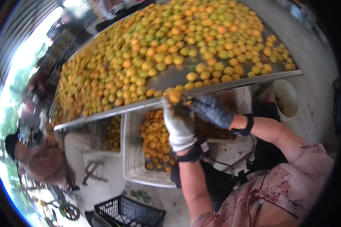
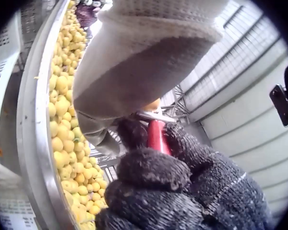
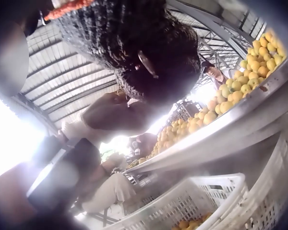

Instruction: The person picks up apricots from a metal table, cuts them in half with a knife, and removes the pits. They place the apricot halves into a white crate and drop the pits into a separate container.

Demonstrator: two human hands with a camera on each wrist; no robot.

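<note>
The left hand [image 1: 179,126] is gripping an apricot [image 1: 173,95] by the worktop's [image 1: 161,81] near edge; the right hand [image 1: 213,110] is clutching a red-handled knife [image 2: 157,136]. Careful work is calling for a steady apricot and fingertips clear of the blade [image 2: 156,116]. The metal rim [image 1: 223,86] is crowding both hands; a white crate [image 1: 130,151] is sitting below.
</note>
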